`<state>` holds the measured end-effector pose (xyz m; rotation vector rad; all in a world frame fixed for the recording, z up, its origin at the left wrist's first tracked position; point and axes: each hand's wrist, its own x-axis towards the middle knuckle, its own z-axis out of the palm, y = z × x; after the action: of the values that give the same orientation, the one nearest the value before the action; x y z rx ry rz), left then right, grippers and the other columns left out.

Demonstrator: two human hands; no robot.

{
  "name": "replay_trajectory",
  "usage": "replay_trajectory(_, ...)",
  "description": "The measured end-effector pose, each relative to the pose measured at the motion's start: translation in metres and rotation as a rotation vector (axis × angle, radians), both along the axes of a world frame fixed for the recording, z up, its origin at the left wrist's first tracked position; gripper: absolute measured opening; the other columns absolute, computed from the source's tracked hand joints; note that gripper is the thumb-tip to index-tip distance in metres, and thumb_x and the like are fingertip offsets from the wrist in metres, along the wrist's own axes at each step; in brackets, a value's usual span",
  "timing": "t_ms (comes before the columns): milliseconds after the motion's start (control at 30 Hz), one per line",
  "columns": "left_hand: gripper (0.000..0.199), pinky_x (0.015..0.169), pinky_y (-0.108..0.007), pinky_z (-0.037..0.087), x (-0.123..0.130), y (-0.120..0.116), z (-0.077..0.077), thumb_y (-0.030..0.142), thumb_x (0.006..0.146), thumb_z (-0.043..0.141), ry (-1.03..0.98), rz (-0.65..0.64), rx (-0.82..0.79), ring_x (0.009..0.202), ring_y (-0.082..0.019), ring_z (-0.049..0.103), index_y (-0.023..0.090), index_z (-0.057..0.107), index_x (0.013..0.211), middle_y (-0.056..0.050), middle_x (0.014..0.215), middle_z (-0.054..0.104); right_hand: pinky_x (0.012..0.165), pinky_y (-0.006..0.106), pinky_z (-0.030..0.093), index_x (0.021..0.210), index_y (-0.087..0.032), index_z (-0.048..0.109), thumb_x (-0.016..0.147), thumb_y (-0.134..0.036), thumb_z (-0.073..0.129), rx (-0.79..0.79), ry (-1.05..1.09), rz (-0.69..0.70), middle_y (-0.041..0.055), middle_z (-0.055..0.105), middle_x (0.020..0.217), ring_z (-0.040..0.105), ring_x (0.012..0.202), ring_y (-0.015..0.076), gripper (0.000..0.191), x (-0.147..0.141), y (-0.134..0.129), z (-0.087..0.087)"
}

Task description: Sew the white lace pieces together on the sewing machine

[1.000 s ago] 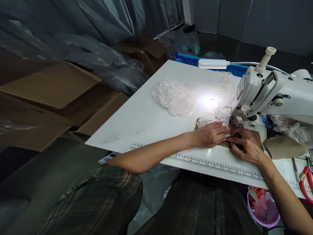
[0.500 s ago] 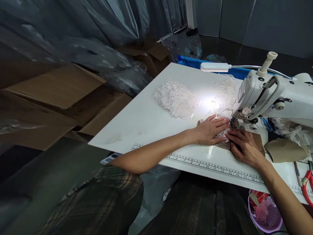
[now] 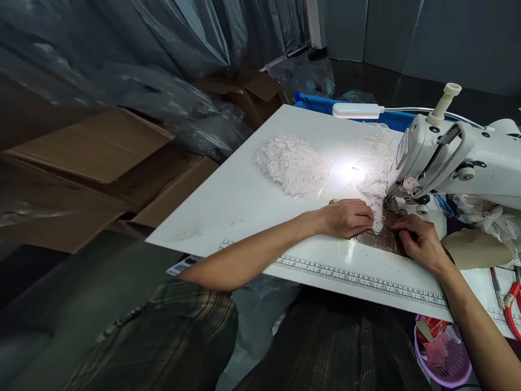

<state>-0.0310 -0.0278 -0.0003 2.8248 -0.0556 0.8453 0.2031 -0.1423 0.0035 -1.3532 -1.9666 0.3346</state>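
Note:
My left hand [image 3: 350, 218] has its fingers curled at the edge of a white lace piece [image 3: 377, 218], just left of the presser foot of the sewing machine [image 3: 411, 157]. The lace runs back from there across the table. Right of the needle area, my right hand [image 3: 421, 241] rests with thumb and fingers drawn together over a brown plate [image 3: 382, 239]. Whatever those fingertips pinch, if anything, is hidden. The plate lies flat under the front end of the lace, with loose threads on it.
A heap of white lace pieces [image 3: 297, 165] lies on the white table [image 3: 228, 217]. Above hangs a lit lamp [image 3: 358, 111]. Red-handled scissors [image 3: 510, 309] lie at the right edge, over a purple basket [image 3: 448, 369]. Cardboard boxes [image 3: 93, 144] stand left.
My left hand has gone from lying flat on the lace to curled fingers at its edge. My right hand has drawn slightly right, away from the lace, uncovering more of the brown plate.

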Motion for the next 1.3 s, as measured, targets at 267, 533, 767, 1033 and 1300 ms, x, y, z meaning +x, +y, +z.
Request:
replay_trajectory(267,0.022,0.076,-0.028,0.058,0.002,-0.002,-0.003,0.022,0.102,0.049,-0.037,0.085,-0.089,0.086,-0.014,0.068,0.013,0.068,0.096,-0.009,0.094,0.073,0.082,0.044,0.056,0.115,-0.03,0.075,0.089,-0.018,0.051,0.044,-0.272,0.186,0.0087,0.066,0.101,0.062,0.095,0.0237,0.037,-0.01,-0.007,0.005)
replay_trajectory(533,0.022,0.083,-0.033,0.051,-0.002,-0.005,0.001,0.019,0.098,0.053,0.005,0.127,0.068,0.08,-0.014,0.066,0.017,0.07,0.084,-0.006,0.099,0.076,0.085,0.044,0.056,0.116,-0.031,0.075,0.088,-0.016,0.051,0.014,-0.268,0.189,0.008,0.064,0.1,0.061,0.094,0.0223,0.039,-0.008,-0.008,0.005)
replay_trajectory(767,0.023,0.094,-0.039,0.055,-0.001,-0.003,-0.003,0.017,0.097,0.051,0.049,0.125,0.029,0.09,-0.014,0.07,0.018,0.071,0.086,-0.006,0.105,0.076,0.083,0.044,0.055,0.117,-0.035,0.074,0.088,-0.017,0.052,-0.031,-0.258,0.187,0.0072,0.064,0.102,0.06,0.093,0.0222,0.041,-0.009,-0.007,0.007)
replay_trajectory(1033,0.023,0.107,-0.041,0.051,0.001,-0.004,-0.005,0.015,0.098,0.048,-0.003,0.111,0.066,0.094,-0.013,0.072,0.018,0.07,0.089,-0.005,0.105,0.077,0.084,0.043,0.054,0.116,-0.033,0.075,0.089,-0.018,0.05,-0.035,-0.261,0.182,0.0075,0.064,0.102,0.06,0.093,0.0222,0.04,-0.008,-0.007,0.006)
replay_trajectory(1300,0.02,0.106,-0.043,0.054,0.004,-0.016,-0.006,0.015,0.098,0.05,0.055,0.171,0.159,0.104,-0.018,0.071,0.016,0.07,0.094,-0.007,0.111,0.075,0.082,0.044,0.053,0.116,-0.033,0.075,0.09,-0.02,0.052,-0.046,-0.274,0.195,0.0077,0.065,0.102,0.062,0.094,0.0228,0.037,-0.008,-0.007,0.008)
